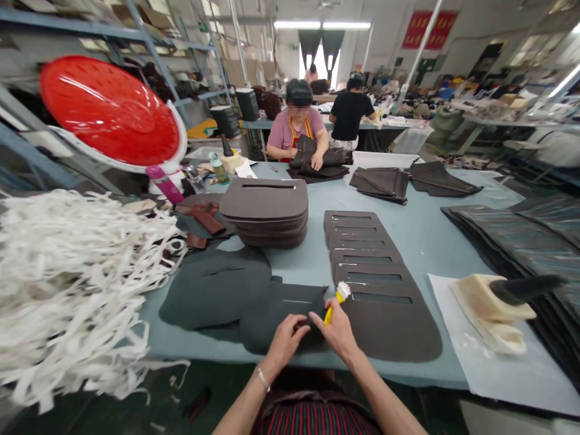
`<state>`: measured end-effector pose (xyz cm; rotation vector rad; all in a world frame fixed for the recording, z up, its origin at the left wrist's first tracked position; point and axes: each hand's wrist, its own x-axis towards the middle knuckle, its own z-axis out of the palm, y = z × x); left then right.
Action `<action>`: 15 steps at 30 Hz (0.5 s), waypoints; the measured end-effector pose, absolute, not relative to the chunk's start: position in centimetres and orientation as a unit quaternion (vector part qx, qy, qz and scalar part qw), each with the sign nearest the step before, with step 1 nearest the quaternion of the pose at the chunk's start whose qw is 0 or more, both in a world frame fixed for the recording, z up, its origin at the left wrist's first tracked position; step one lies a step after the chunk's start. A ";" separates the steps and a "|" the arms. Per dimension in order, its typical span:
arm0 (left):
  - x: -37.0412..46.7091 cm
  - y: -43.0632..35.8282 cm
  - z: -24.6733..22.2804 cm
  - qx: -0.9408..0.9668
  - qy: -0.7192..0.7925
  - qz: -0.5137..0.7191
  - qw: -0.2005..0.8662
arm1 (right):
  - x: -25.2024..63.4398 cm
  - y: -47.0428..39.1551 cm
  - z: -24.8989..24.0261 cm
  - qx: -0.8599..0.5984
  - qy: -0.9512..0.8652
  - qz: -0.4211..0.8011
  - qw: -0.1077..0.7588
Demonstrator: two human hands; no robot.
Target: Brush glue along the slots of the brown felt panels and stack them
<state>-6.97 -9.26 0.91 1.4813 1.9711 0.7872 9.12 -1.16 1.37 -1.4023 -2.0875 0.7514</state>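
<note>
My right hand [338,329] is closed around a yellow-handled brush [343,292] with whitish bristles pointing up and away. Beside it, my left hand [289,338] rests at a dark panel [290,308] with a thin slit, its fingers curled; whether they pinch anything is too small to tell. Another dark shaped panel [212,284] lies to the left, overlapping it. To the right, brown slotted panels [389,326] lie in an overlapping row, with white marks near some slots. A thick stack of brown panels [263,202] stands behind my hands.
White strips [77,260] are heaped at the left. A cream container [487,308] with a black-handled tool sits on a white sheet [453,320] at the right, beside layered dark pieces [534,254]. Across the table, a person [296,124] handles dark material. A red basin [113,112] stands upper left.
</note>
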 end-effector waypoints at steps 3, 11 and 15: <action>-7.5 -10.2 1.4 0.484 0.823 0.251 0.158 | 6.7 -2.1 1.0 -0.541 -0.777 0.244 0.210; -13.8 -12.7 -0.5 0.304 0.926 0.121 0.189 | 7.8 -3.2 0.4 -0.551 -0.790 0.186 0.196; -12.3 -11.3 -1.3 0.395 0.874 0.178 0.221 | 11.1 -2.6 0.4 -0.581 -0.771 0.145 0.215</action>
